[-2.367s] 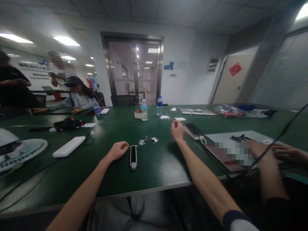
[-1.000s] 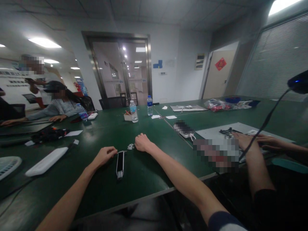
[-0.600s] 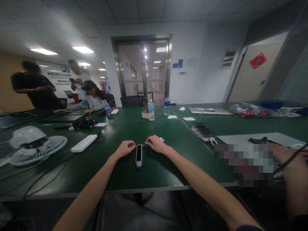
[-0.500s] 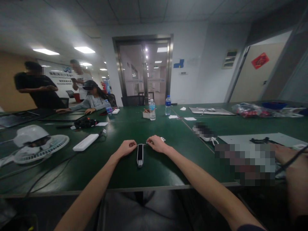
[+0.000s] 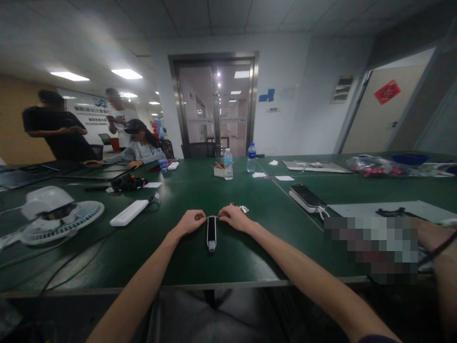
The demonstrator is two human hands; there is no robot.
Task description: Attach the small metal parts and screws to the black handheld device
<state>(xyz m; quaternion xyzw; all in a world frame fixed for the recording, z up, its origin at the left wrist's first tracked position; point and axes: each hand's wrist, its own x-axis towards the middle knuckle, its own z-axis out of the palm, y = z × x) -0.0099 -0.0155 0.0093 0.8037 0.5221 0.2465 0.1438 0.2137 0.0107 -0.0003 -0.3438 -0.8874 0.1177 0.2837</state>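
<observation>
A slim, long black piece with a pale rim and a silvery near end point(image 5: 212, 233) lies on the green table, pointing toward me. At its far end my left hand point(image 5: 193, 221) is on the left, fingers curled in a pinch. My right hand point(image 5: 233, 218) pinches on the other side. A thin bit shows between the fingertips at that far end, too small to name, and what the fingers grip is hidden. Just beyond my right hand lies a small shiny silvery bundle point(image 5: 244, 208).
A white fan point(image 5: 85, 214) and a white power strip point(image 5: 129, 212) lie left. Two water bottles, a nearer one point(image 5: 228, 164) and a blue-capped one point(image 5: 252, 158), stand beyond. At right are a phone on a white block point(image 5: 306, 196) and another person's arm point(image 5: 437, 243). Several people are at back left.
The view has shifted slightly. My right fingers have come a little closer to the far end of the black piece. My left hand stays pinched beside it.
</observation>
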